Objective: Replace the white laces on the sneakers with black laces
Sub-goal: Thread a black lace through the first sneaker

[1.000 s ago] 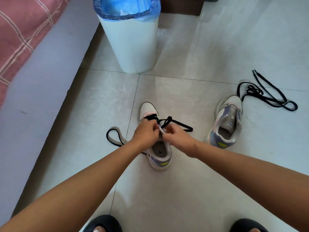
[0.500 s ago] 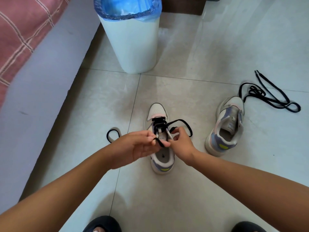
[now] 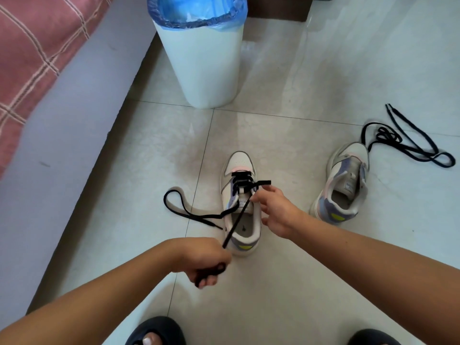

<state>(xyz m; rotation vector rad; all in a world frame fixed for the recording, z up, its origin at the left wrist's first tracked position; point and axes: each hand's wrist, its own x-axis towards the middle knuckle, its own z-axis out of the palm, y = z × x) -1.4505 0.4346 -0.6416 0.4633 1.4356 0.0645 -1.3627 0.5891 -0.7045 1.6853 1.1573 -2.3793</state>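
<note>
A white and lilac sneaker (image 3: 238, 161) stands on the floor tiles in front of me, toe pointing away. A black lace (image 3: 242, 181) runs through its front eyelets. My left hand (image 3: 204, 260) grips one end of that lace and holds it taut, close to me beside the heel. The lace's other end (image 3: 179, 207) loops on the floor left of the shoe. My right hand (image 3: 276, 210) touches the sneaker's right side at the tongue, fingers on the eyelet edge. A second sneaker (image 3: 342, 185) without laces lies to the right, and a loose black lace (image 3: 408, 145) sits beyond it.
A white bin (image 3: 206, 61) with a blue liner stands behind the sneakers. A grey bed base (image 3: 69, 125) with a pink checked cover (image 3: 32, 43) runs along the left. My feet in dark slippers (image 3: 156, 331) show at the bottom edge.
My left hand has pulled the lace end back toward me, away from the eyelets, drawing it taut. The right hand stays at the sneaker's tongue.
</note>
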